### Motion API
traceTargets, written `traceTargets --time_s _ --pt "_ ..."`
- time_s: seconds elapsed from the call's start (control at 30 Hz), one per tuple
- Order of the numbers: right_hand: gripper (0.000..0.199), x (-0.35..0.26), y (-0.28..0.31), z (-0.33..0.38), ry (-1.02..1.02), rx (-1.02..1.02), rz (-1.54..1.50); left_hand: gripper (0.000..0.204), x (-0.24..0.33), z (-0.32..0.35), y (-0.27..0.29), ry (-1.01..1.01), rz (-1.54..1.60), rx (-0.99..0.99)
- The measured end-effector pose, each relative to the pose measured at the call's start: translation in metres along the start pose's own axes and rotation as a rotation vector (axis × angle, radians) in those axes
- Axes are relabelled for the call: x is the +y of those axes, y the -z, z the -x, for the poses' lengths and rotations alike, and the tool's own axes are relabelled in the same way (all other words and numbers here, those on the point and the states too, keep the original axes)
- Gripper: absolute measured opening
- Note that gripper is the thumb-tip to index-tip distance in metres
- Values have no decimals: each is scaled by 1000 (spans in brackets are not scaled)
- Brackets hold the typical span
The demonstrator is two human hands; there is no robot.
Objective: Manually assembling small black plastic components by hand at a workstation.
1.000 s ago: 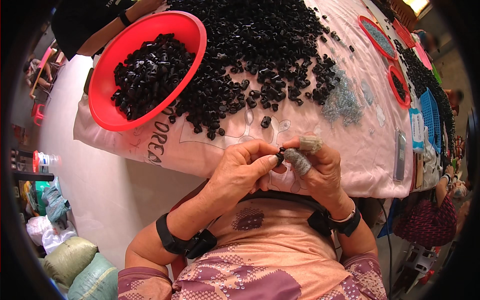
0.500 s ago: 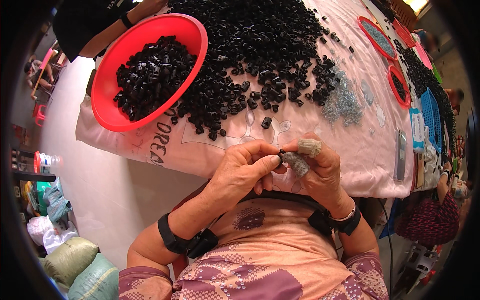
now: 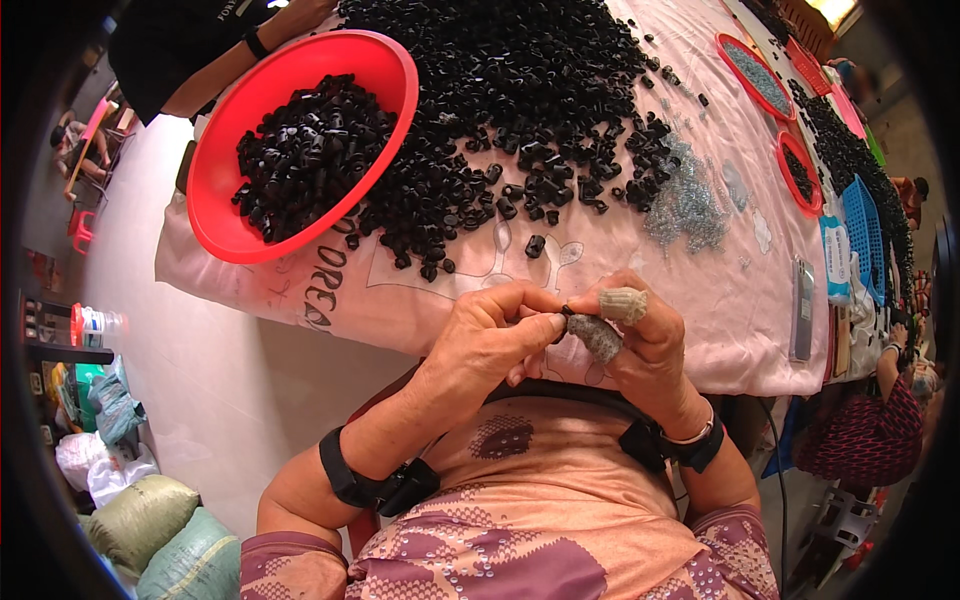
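At frame centre, my left hand (image 3: 497,335) and right hand (image 3: 640,335) together pinch a small black plastic piece (image 3: 566,311), below the red round plastic bowl (image 3: 225,205).

Bare cloth (image 3: 520,275) before black parts heap (image 3: 520,110)

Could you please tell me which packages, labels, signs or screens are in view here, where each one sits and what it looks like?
Printed pink cloth: covers the table, dark lettering near the front edge.
Phone: flat, dark rectangular screen, right side of the table.
Blue and white packet: soft, beside the phone, farther right.
Bottle: on a shelf at far left, red cap, pale label.
Sacks: green and white, bulging, on the floor lower left.
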State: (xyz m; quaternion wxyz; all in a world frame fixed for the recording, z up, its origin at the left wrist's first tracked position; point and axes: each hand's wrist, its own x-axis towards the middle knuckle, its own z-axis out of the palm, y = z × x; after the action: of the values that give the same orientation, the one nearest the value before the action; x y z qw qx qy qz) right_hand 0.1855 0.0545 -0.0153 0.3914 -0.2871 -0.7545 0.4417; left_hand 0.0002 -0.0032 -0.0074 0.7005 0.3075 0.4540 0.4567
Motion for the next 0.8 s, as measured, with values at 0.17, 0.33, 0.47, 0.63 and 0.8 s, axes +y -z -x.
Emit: traceTargets --time_s 0.17,0.33,0.47,0.63,0.8 --pt "27 -7 3 -4 106 -35 167 16 3 2 -1 27 57 23" --pt "30 -6 2 0 77 -49 111 13 0 1 2 -8 78 1" --pt "35 -12 6 -4 58 -47 230 8 -1 0 3 10 137 34" --pt "39 -11 2 -8 188 -105 577 8 0 0 1 -1 178 20" --pt "32 -12 1 -9 270 -155 742 9 5 4 -5 9 -9 41"
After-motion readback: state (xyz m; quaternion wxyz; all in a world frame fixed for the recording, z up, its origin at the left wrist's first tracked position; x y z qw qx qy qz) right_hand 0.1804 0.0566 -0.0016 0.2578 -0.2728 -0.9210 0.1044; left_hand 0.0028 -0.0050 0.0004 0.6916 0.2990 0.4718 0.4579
